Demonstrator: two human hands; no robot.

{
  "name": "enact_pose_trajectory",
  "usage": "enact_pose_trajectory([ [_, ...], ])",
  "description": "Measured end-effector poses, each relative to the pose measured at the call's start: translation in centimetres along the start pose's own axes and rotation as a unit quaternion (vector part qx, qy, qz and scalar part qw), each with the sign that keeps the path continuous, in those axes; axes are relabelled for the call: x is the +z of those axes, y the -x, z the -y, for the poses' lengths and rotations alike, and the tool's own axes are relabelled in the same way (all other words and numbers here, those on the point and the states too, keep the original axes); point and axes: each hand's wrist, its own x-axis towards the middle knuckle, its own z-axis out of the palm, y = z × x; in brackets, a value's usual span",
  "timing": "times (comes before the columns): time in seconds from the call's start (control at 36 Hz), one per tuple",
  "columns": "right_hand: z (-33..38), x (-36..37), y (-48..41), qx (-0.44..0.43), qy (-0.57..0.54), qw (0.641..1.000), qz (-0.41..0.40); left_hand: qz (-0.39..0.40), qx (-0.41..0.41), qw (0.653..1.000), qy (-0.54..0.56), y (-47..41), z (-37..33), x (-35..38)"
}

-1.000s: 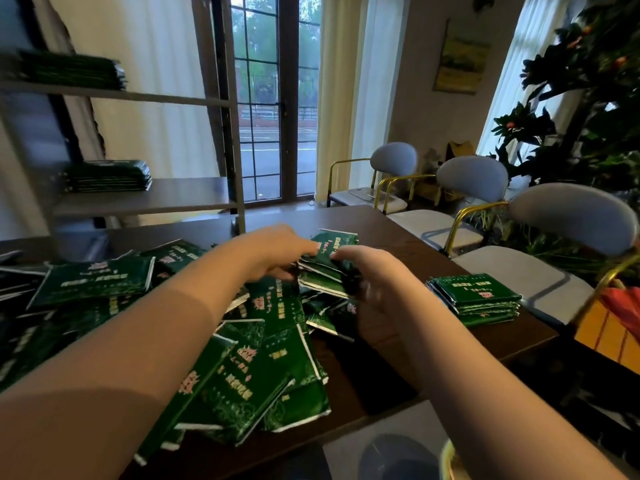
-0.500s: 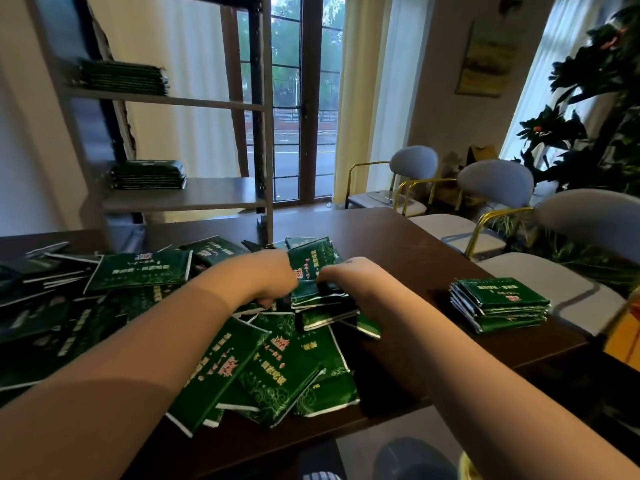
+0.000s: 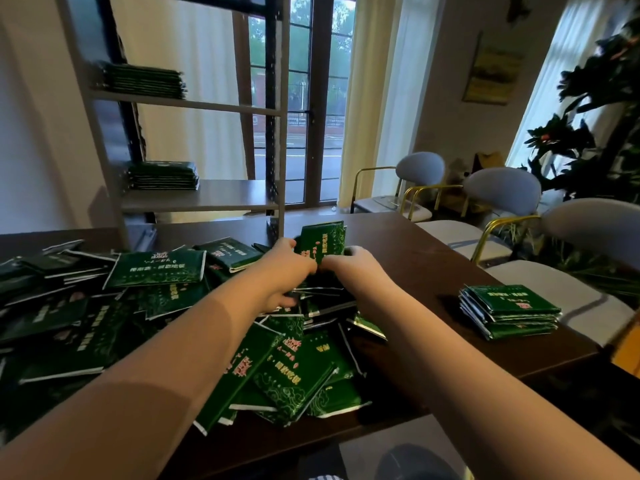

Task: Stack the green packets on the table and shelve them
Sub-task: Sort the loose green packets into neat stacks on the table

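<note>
**Head view.** We are looking down along two bare forearms at a dark wooden table (image 3: 433, 271). The left hand (image 3: 282, 268) and the right hand (image 3: 349, 268) are meeting near the middle of the table. We are seeing both curled round a bundle of green packets (image 3: 323, 239), one hand clasping each side edge. The bundle is standing tilted, with its printed face turned toward the camera and its top edge rising above the knuckles. We are unable to tell whether its lower edge is resting on the packets beneath, because the hands are covering it.

Under the hands and to their left, a loose heap (image 3: 287, 368) of the same packets is sprawling across the near and left parts of the table. Its packets are overlapping at all angles, and some are overhanging the near edge. Well apart from it, at the right side of the table, a squared stack (image 3: 509, 311) is lying flat.

A shelf unit (image 3: 207, 199) is rising behind the far edge of the table, carrying an upper stack (image 3: 143, 81) and a lower stack (image 3: 162, 174), one on each board. Grey-backed chairs (image 3: 502, 188) are lining the right side of the table, with a leafy plant (image 3: 595, 140) behind them and a window (image 3: 304, 133) beyond the shelf unit.
</note>
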Motion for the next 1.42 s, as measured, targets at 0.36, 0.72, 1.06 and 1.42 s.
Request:
enact_pose_trajectory([
  [0.36,1.3,-2.5,-1.6,0.033,-0.099,0.994,0.010,-0.003,0.017,0.988,0.152,-1.4,-1.3,1.1],
  [0.72,-0.3,-3.9,-2.4,0.126,0.060,0.990,0.008,0.026,-0.040,0.991,0.126,-1.0,-1.7,3.1],
  [1.06,-0.7,-4.1,-2.3,0.080,0.084,0.993,0.028,-0.004,-0.062,0.985,0.158,-0.1,-1.7,3.6],
  [1.42,0.3,-4.7,-1.3,0.100,-0.182,0.975,0.084,0.021,-0.051,0.973,0.223,-0.2,-2.1,3.4],
])
